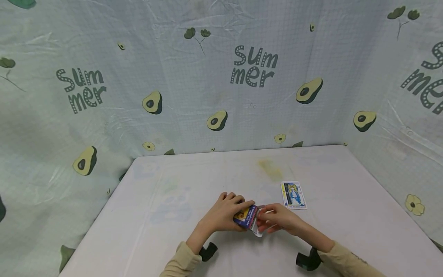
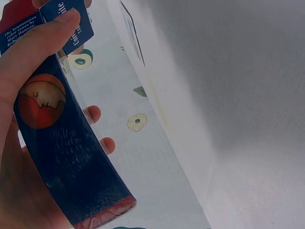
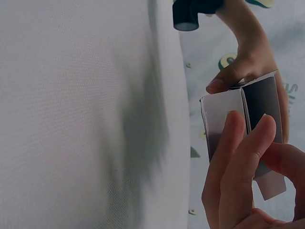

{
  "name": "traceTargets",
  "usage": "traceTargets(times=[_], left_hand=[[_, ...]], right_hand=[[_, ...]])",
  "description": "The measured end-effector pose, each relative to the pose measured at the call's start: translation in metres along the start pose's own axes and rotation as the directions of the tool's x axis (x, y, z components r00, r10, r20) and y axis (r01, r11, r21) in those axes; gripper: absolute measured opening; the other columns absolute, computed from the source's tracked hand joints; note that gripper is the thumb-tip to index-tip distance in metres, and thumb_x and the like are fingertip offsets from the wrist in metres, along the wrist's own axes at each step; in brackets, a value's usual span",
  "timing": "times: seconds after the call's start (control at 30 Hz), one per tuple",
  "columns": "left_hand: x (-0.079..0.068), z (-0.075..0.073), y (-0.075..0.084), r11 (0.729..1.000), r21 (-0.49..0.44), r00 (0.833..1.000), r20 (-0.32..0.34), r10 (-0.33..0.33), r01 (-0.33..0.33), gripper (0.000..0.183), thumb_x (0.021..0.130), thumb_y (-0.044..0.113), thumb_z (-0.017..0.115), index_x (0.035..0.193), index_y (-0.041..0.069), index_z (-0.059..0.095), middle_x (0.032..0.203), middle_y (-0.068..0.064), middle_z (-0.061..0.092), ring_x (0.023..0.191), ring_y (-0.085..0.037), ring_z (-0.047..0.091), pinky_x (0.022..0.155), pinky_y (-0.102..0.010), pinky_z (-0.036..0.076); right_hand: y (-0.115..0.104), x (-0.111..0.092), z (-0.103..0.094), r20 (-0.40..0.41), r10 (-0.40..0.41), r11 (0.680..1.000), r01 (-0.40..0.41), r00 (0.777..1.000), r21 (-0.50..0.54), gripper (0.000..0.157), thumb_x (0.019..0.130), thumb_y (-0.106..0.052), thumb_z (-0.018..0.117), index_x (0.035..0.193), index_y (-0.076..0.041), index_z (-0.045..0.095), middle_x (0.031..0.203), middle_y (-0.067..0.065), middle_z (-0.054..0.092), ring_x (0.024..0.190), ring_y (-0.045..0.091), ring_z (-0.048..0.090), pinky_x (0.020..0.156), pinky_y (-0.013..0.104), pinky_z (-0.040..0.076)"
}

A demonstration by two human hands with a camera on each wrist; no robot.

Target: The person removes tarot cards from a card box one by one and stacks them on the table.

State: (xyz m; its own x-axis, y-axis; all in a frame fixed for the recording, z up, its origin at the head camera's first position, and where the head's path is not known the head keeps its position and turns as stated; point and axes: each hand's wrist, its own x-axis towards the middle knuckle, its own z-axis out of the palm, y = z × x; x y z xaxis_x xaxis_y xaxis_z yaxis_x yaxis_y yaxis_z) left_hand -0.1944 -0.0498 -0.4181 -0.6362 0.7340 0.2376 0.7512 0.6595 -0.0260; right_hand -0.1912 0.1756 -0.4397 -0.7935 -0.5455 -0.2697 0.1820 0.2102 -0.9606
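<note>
In the head view, my left hand grips a dark blue card box lettered "Universal Waite", tilted above the table. The left wrist view shows the thumb lying across the box, with a sleeping face printed on its side and fingertips beyond its far edge. My right hand is at the box's opened end. In the right wrist view its fingers lie against the white flap and the dark opening. Whether any cards are inside I cannot tell.
A small stack of picture cards lies face up on the white-covered table, beyond my right hand. A sheet printed with avocados and "summer" hangs behind the table and along its sides. Dark wrist mounts sit under both forearms.
</note>
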Motion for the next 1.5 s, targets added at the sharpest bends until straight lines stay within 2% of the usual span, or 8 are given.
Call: traceTargets(times=[0.23,0.8,1.3,1.5], left_hand=[[0.0001,0.0003,0.0001,1.0,0.004,1.0,0.005,-0.001,0.001,0.076,0.064,0.055,0.071,0.13,0.033,0.042,0.108,0.008,0.053,0.092,-0.01,0.045,0.083,-0.034,0.035],[-0.0011,-0.0009,0.0025,1.0,-0.016,1.0,0.026,-0.011,0.012,0.075,0.065,0.053,0.071,0.131,0.032,0.042,0.108,0.008,0.053,0.094,-0.011,0.044,0.087,-0.037,0.035],[-0.0027,0.0,0.0011,1.0,-0.015,0.999,0.032,-0.01,0.01,0.076,0.065,0.053,0.071,0.132,0.032,0.041,0.11,0.007,0.053,0.095,-0.011,0.044,0.088,-0.038,0.035],[-0.0041,0.001,-0.0001,1.0,-0.018,0.999,0.036,-0.017,0.018,0.076,0.065,0.053,0.071,0.132,0.032,0.041,0.11,0.008,0.053,0.095,-0.011,0.044,0.087,-0.038,0.035]], right_hand=[[0.0014,0.0028,0.0015,-0.007,0.007,1.0,-0.007,1.0,0.001,0.046,0.087,-0.032,0.055,0.11,0.007,0.052,0.078,0.001,0.067,0.068,0.012,0.067,0.056,0.023,0.051],[0.0015,0.0041,0.0056,-0.033,0.058,0.998,-0.058,0.998,0.003,0.039,0.087,-0.026,0.053,0.11,0.005,0.052,0.077,0.001,0.063,0.064,0.01,0.066,0.052,0.02,0.049],[0.0022,0.0019,0.0051,-0.051,0.051,0.999,-0.051,0.997,0.003,0.053,0.087,-0.031,0.055,0.122,0.007,0.045,0.084,0.003,0.065,0.067,0.01,0.066,0.053,0.02,0.048],[0.0004,0.0012,0.0052,-0.075,0.051,0.999,-0.051,0.996,0.001,0.044,0.085,-0.028,0.057,0.114,0.006,0.051,0.09,0.003,0.066,0.067,0.009,0.065,0.053,0.02,0.048]])
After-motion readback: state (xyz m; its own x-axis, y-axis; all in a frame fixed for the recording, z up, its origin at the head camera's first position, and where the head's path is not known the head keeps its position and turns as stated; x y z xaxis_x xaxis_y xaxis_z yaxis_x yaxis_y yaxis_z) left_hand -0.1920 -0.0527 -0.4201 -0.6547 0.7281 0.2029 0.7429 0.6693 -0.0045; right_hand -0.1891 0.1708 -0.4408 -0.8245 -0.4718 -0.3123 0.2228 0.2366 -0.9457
